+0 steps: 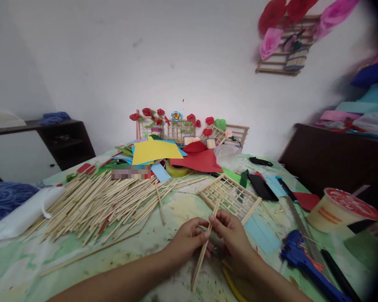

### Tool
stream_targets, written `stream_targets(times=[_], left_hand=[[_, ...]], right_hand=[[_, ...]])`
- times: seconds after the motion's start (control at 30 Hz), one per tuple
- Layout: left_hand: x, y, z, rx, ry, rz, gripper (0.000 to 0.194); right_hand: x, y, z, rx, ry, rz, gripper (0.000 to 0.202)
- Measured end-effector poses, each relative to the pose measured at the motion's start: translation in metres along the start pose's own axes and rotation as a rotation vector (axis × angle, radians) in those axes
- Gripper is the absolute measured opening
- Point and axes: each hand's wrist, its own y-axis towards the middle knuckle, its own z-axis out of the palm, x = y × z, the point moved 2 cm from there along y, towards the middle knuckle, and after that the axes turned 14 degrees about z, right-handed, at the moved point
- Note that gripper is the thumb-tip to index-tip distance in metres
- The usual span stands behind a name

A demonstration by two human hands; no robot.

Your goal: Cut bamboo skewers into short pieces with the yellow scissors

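Observation:
A few thin wooden sticks [200, 264] are held together at a slant above the front of the table. My left hand [190, 240] pinches them around the middle, thumb on top. Higher up, near their far end, my right hand [231, 230] grips them between thumb and fingers. Just beyond my hands lies a wooden lattice frame [229, 193]. A large pile of loose sticks [103, 201] spreads over the table to the left. Under my right wrist, a yellow-handled tool [231, 285] is partly hidden.
A blue glue gun [311, 264], a black phone [263, 187] and a lidded tub [337, 212] are at the right. Coloured sheets [157, 152] and a tape roll [176, 169] lie farther back. One long stick [88, 254] lies at front left. Flower-decorated frames [181, 130] stand by the wall.

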Motion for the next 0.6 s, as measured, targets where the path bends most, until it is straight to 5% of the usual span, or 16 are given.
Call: stream_targets(times=[0.6], left_hand=[[-0.002,-0.003,0.003,-0.008,-0.011,-0.107,0.042]], right_hand=[[0.009,0.01,-0.022,-0.148,0.034,-0.015,0.033]])
